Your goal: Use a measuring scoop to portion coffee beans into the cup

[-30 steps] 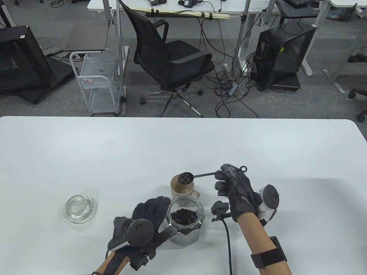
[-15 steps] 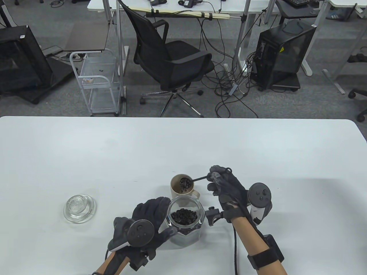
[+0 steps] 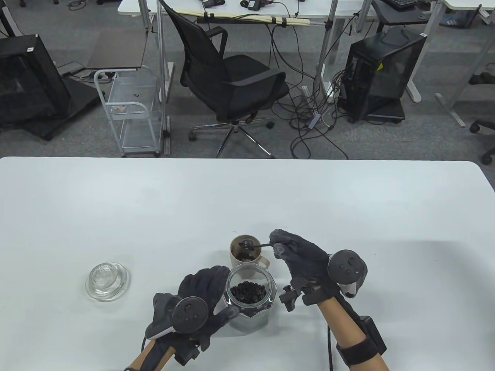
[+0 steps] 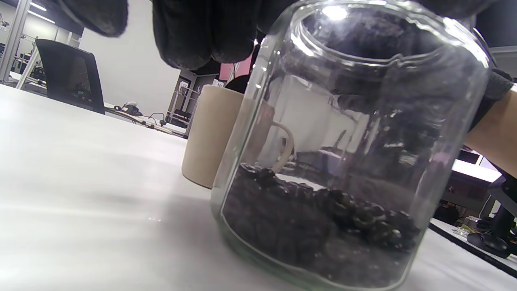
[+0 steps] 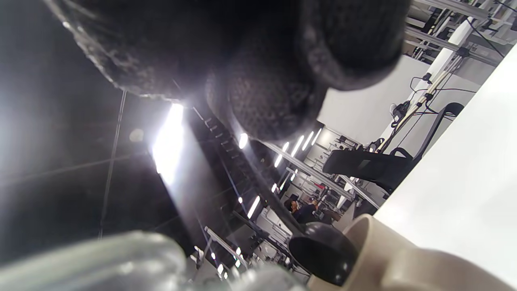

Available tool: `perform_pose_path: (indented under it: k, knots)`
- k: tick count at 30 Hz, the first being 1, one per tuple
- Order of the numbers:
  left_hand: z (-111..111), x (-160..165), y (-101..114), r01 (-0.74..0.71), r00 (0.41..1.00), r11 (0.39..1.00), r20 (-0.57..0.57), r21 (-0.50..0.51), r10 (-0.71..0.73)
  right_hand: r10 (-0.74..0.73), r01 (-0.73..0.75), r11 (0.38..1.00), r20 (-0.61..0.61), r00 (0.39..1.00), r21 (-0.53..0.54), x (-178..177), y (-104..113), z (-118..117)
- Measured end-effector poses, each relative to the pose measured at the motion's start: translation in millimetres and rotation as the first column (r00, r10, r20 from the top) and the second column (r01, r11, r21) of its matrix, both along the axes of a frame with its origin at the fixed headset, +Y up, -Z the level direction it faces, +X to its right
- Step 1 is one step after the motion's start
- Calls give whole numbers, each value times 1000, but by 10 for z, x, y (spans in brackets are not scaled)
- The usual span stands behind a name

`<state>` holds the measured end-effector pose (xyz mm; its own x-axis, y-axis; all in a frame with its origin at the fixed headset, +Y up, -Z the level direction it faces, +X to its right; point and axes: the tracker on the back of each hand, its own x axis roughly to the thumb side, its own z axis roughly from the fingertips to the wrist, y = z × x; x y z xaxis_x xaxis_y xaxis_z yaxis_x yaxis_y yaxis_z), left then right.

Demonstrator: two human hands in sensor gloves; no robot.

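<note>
Table [image 3: 116, 201], white and rounded at the corners, carried everything. Faceted clear glass jar [image 3: 250, 303] sat near the front edge, open-mouthed, dark coffee beans [image 3: 247, 290] across its bottom. Left hand [image 3: 201, 299], black-gloved, was wrapped round the jar's left side, fingers curled against the glass. Beige ceramic cup [image 3: 245, 255] stood just behind the jar, touching or nearly so, handle toward the right, some beans inside. Right hand [image 3: 299, 257] pinched the handle of the small black measuring scoop [image 3: 251, 245]; its bowl was tipped over inside the cup's mouth. Round clear glass lid [image 3: 106, 281] lay well left of the jar.
</note>
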<state>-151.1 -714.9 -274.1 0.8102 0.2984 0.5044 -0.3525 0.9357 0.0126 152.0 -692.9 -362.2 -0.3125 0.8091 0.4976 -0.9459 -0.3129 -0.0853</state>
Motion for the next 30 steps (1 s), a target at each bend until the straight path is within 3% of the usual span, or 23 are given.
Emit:
perform_pose_path:
  k: [8,15,21,25,30]
  knots:
    - [3,-1,0,2,1000,1000,-1,2,-2,-326,331,943,101,940,-38,275,134,132]
    - [3,-1,1,3,1000,1000,-1,2,-3,-409,409,912,29,912,-10,381,309,326]
    - [6,-2,1,3,1000,1000,-3,2,-3,-287,287,958,-14,958,-6,245,295,397]
    - [5,-6,0,3,1000,1000,-2,1,-3,-80,81,997,-64,995,20,69,319,444]
    - [6,-8,1,3,1000,1000,-2,1,-3,152,-145,987,-113,982,71,-157,357,543]
